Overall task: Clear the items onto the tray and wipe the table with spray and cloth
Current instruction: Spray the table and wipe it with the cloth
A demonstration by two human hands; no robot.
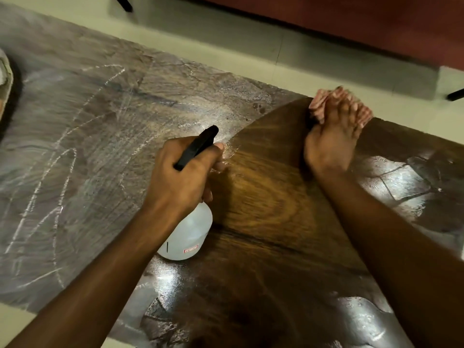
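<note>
My left hand point(184, 175) grips a white spray bottle point(187, 237) by its black trigger head, held over the middle of the wooden table point(263, 202). My right hand point(331, 144) presses a pink cloth point(321, 104) flat against the table's far edge. Around the cloth the wood shows as a dark, wiped arc, while the left part of the table carries a greyish film with white streaks. Blur smears the cloth and my fingers.
At the far left edge a pale rim of a tray or dish point(6, 79) is partly in view. Beyond the table lie a light floor point(226, 46), a reddish-brown surface point(351, 21) and dark furniture legs point(455, 94).
</note>
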